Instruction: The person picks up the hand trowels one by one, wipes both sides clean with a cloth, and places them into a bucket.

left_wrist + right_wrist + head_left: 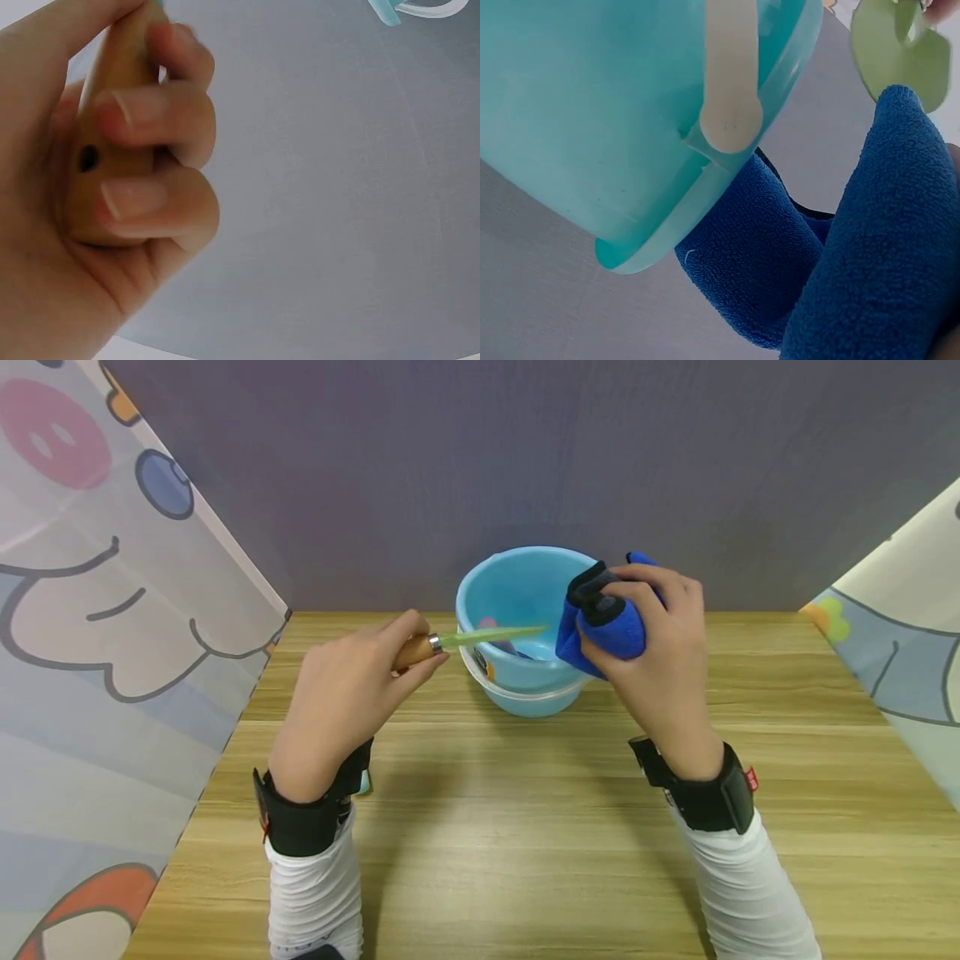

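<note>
Partly hidden, the trowel handle (414, 652) is clasped inside the left grip (341, 693); blue cloth (618, 635) is pinched by the right grip (669, 652).

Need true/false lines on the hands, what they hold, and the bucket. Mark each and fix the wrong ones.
1. The left hand grips the wooden handle of a green tool. True.
2. The right hand holds a red cloth. False: it holds a blue cloth.
3. The bucket lies on its side. False: it stands upright on the wooden table.
4. Both wrists wear black bands. True.
5. The cloth shows in the left wrist view. False: it shows in the head and right wrist views.
</note>
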`<action>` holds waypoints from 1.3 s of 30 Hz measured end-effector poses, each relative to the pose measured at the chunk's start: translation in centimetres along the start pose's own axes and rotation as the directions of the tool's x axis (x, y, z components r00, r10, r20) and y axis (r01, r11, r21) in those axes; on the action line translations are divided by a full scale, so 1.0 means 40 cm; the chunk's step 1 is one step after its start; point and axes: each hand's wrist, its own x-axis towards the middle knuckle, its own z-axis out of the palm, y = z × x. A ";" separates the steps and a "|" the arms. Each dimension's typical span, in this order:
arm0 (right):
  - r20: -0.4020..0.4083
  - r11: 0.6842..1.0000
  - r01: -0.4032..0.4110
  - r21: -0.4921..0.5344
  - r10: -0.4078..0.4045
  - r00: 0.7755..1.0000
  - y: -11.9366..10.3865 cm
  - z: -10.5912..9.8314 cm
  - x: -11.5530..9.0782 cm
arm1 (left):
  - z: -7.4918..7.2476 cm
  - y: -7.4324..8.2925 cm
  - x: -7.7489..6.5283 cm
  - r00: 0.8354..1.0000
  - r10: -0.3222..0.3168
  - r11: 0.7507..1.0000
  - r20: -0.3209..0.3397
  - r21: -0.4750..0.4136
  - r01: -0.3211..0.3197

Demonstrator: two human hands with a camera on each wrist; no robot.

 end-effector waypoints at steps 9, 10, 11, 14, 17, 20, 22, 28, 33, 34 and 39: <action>-0.084 0.999 0.022 0.042 -0.018 0.996 -0.011 -0.012 -0.002 | -0.001 0.007 0.001 1.000 -0.002 1.000 -0.031 -0.024 0.001; -0.095 0.998 0.020 0.051 -0.015 0.995 -0.013 -0.013 -0.002 | -0.001 0.007 0.001 1.000 -0.009 1.000 -0.029 -0.024 0.008; -0.102 0.998 0.012 0.065 -0.006 0.995 -0.016 -0.015 -0.002 | -0.001 0.007 0.001 1.000 -0.016 1.000 -0.027 -0.022 0.015; -0.097 0.994 -0.001 0.108 0.011 0.995 -0.025 -0.024 -0.002 | -0.002 0.009 0.001 0.999 -0.023 1.000 -0.024 -0.012 0.023; -0.077 0.986 -0.013 0.165 0.026 0.997 -0.036 -0.034 -0.005 | -0.002 0.010 0.003 0.999 -0.017 1.000 -0.033 -0.006 0.017; -0.083 0.976 0.013 0.215 0.005 0.997 -0.044 -0.040 -0.008 | 0.000 0.012 0.005 0.999 -0.004 1.000 -0.051 0.002 0.004; -0.104 0.967 0.056 0.249 -0.031 0.994 -0.050 -0.039 -0.010 | 0.002 0.013 0.006 0.998 0.009 1.000 -0.064 0.007 -0.009; -0.209 0.914 0.212 0.345 -0.145 0.967 -0.076 -0.019 -0.017 | 0.012 0.014 0.007 0.992 0.070 0.998 -0.107 0.006 -0.070; -0.257 0.882 0.327 0.339 -0.247 0.934 -0.097 0.011 -0.029 | 0.020 0.022 0.007 0.985 0.122 0.992 -0.121 0.001 -0.123; -0.253 0.880 0.348 0.324 -0.274 0.928 -0.099 0.017 -0.033 | 0.022 0.025 0.007 0.983 0.135 0.991 -0.123 -0.001 -0.136; -0.196 0.879 0.439 0.183 -0.405 0.893 -0.097 0.045 -0.050 | 0.032 0.047 0.011 0.965 0.215 0.976 -0.147 -0.001 -0.218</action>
